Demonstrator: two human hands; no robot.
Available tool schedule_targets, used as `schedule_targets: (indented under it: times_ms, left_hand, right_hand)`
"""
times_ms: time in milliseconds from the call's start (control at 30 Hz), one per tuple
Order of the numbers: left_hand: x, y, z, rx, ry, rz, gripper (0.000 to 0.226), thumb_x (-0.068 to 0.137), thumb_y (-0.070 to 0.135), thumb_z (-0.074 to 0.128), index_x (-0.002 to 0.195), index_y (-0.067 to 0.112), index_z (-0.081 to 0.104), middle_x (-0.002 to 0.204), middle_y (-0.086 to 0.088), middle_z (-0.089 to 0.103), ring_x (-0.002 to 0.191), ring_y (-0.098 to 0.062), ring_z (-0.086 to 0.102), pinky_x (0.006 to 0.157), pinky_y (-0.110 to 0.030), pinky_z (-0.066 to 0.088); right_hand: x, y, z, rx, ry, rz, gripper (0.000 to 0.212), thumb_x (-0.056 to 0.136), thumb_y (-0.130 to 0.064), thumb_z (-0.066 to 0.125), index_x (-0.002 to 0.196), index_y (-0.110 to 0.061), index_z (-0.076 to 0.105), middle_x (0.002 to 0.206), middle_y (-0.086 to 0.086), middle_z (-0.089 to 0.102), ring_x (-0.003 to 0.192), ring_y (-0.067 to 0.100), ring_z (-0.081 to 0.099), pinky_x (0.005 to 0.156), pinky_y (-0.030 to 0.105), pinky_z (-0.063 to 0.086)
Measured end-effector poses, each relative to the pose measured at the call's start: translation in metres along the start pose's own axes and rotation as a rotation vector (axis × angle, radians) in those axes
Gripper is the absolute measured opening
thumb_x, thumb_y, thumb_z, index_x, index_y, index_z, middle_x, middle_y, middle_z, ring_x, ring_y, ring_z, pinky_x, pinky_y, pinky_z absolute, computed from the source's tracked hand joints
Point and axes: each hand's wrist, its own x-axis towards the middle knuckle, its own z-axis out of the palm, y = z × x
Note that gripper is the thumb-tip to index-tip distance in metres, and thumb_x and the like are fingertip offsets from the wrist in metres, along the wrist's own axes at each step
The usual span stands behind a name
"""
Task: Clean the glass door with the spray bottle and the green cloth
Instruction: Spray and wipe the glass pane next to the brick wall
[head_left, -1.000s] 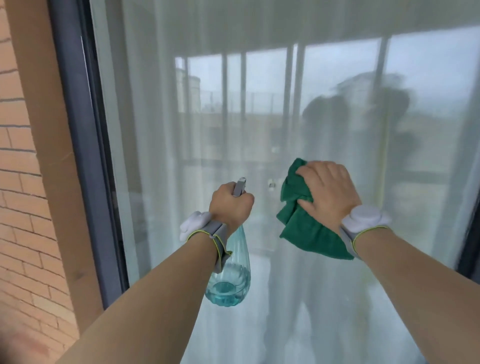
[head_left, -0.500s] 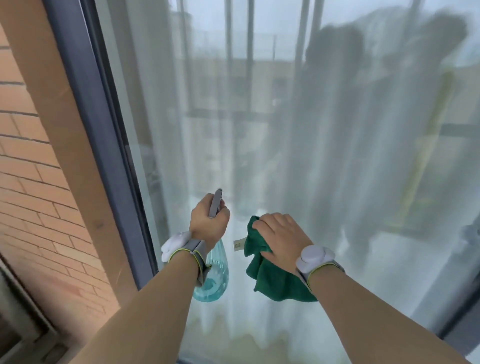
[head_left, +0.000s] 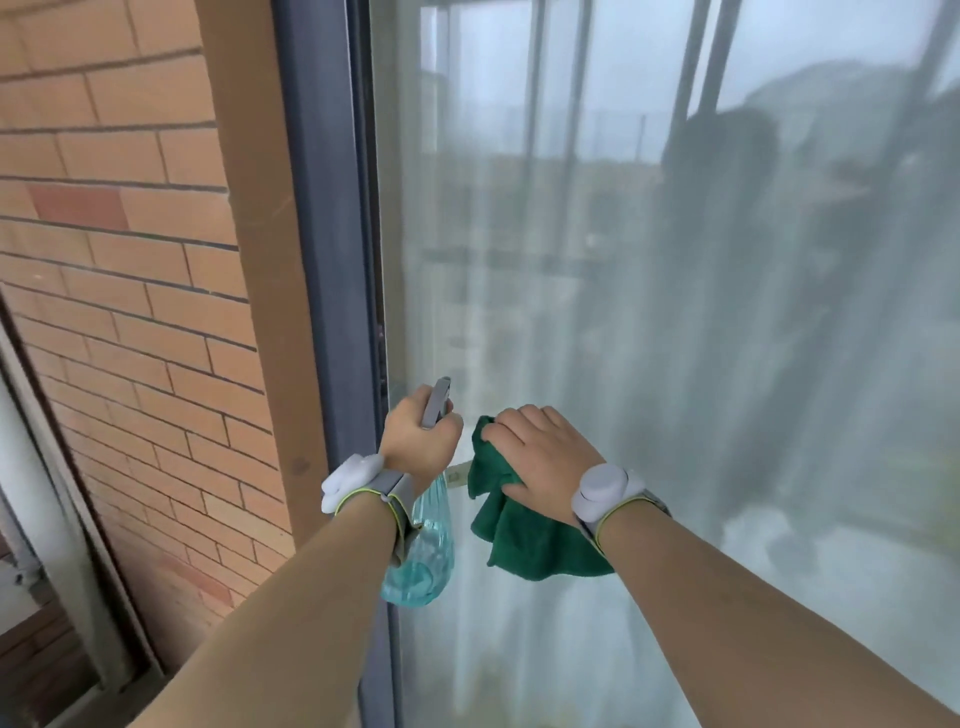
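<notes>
While the left hand (head_left: 418, 441) is curled around the neck of the spray bottle (head_left: 423, 556), its grip grasping the grey spray head that sticks up past the knuckles, the bottle's clear bluish body hangs below the wrist, just in front of the dark grey door frame (head_left: 332, 260); the right hand (head_left: 537, 460) lies on top of the green cloth (head_left: 524, 545), fingers bent over its upper edge and thumb tucked at its side, so this grip is grasping the cloth and pressing it toward the glass door (head_left: 649, 312); the cloth sits low on the pane near its left edge, bunched, its lower folds hanging beneath the palm; both wrists carry grey bands with pale round units; behind the glass hangs a sheer white curtain (head_left: 519, 649); left of the frame stands a brick wall (head_left: 119, 260).
</notes>
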Motion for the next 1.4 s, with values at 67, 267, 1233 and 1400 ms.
schedule_targets:
  times_ms: [67,267,1233,1400]
  left_hand:
    - [0.012,0.007,-0.017,-0.012,0.019,0.006,0.011,0.084,0.01,0.059,0.088,0.0,0.061,0.073,-0.001,0.054,0.065,-0.02,0.044,0.057,-0.028,0.036]
    - [0.083,0.035,-0.065,-0.091,-0.017,0.084,0.012,0.086,0.007,0.06,0.091,-0.004,0.063,0.072,-0.003,0.051,0.065,-0.02,0.04,0.059,-0.029,0.033]
    - [0.194,0.029,-0.118,-0.195,-0.166,0.181,0.029,0.083,0.011,0.056,0.064,0.017,0.035,0.058,0.004,0.034,0.061,-0.021,0.026,0.058,-0.03,0.022]
    - [0.199,0.031,-0.125,-0.152,-0.201,0.207,0.013,0.086,0.01,0.056,0.076,0.01,0.049,0.066,-0.004,0.038,0.063,-0.021,0.029,0.059,-0.03,0.024]
  right_hand:
    - [0.018,-0.005,-0.002,-0.02,-0.025,-0.013,0.058,0.06,-0.034,0.079,0.11,-0.015,0.057,0.105,0.0,0.057,0.09,0.023,0.053,0.078,0.033,0.043]
    - [0.091,-0.01,-0.014,-0.129,0.052,0.058,0.059,0.059,-0.035,0.078,0.11,-0.017,0.054,0.104,-0.001,0.055,0.088,0.021,0.052,0.078,0.03,0.036]
    - [0.204,0.011,0.036,-0.521,0.075,-0.048,0.035,0.081,-0.013,0.039,0.109,-0.017,0.06,0.101,0.0,0.058,0.085,0.021,0.052,0.077,0.032,0.033]
    - [0.223,0.044,-0.01,-0.449,0.253,0.087,0.05,0.07,-0.011,0.07,0.117,-0.007,0.053,0.108,0.011,0.058,0.091,0.031,0.054,0.082,0.037,0.033]
